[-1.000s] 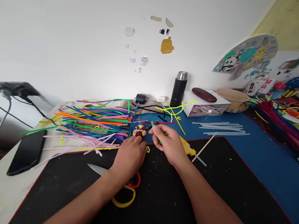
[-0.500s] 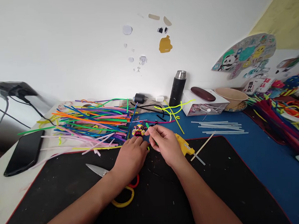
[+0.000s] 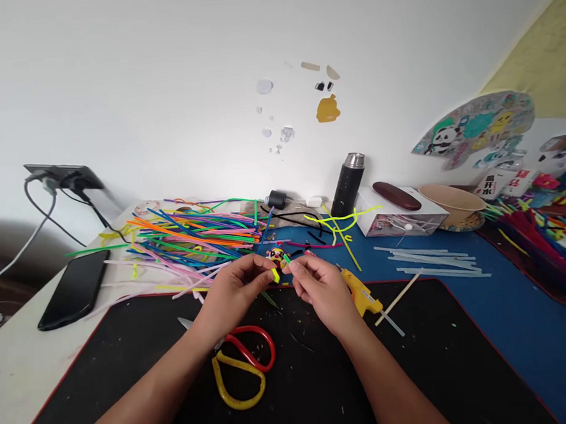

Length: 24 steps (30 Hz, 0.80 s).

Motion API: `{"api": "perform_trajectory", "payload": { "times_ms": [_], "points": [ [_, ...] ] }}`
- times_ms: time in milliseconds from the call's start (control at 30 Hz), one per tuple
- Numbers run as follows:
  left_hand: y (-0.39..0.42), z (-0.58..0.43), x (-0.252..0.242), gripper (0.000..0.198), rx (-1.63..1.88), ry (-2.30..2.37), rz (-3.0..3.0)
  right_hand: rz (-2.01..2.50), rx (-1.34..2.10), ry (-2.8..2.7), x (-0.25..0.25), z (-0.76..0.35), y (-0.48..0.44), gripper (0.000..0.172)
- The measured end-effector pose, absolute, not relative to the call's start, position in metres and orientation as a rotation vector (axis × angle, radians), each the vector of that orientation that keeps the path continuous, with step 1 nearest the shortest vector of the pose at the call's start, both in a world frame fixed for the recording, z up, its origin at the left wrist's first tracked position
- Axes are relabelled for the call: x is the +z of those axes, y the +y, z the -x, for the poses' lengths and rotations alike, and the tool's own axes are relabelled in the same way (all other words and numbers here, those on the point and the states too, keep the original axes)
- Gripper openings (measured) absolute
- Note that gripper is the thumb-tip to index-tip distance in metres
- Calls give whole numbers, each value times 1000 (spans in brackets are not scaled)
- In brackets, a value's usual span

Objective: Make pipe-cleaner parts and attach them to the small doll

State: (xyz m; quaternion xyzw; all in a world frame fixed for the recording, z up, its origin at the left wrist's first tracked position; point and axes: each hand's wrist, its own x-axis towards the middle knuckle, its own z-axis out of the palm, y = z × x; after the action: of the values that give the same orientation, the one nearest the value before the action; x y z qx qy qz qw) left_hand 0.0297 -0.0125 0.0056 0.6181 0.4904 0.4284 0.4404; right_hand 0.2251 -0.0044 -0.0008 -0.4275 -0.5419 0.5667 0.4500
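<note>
Between the fingertips of my left hand is a short bright yellow pipe cleaner piece. My right hand pinches a short green pipe cleaner piece, its tip close to the yellow one; I cannot tell whether they touch. Just behind both hands a small colourful figure is partly hidden by my fingers. Scissors with one red and one yellow handle lie under and beside my left wrist, the blades mostly covered. A yellow glue gun rests right of my right hand.
Many coloured pipe cleaners are heaped at back left, near a black phone. Behind stand a black thermos and a white box. Clear glue sticks and a wooden stick lie right. A black mat is underneath.
My left hand has risen from the mat and now holds the yellow piece up near the green one. More of the scissors shows. The view has tilted upward and shifted left.
</note>
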Motion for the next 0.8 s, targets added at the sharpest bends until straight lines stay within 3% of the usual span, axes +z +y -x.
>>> {"api": "perform_trajectory", "payload": {
  "times_ms": [133,467,800],
  "points": [
    [-8,-23,5,27,1131,1211,-1443,1126,1345,-1458,-5,-223,-5,42],
    [-15,-27,4,13,1138,1388,-1711,1179,1265,-1520,-13,-220,-5,34],
    [-16,-30,6,19,1124,1234,-1553,1174,1201,-1579,-14,-216,-7,27]
  ]
}}
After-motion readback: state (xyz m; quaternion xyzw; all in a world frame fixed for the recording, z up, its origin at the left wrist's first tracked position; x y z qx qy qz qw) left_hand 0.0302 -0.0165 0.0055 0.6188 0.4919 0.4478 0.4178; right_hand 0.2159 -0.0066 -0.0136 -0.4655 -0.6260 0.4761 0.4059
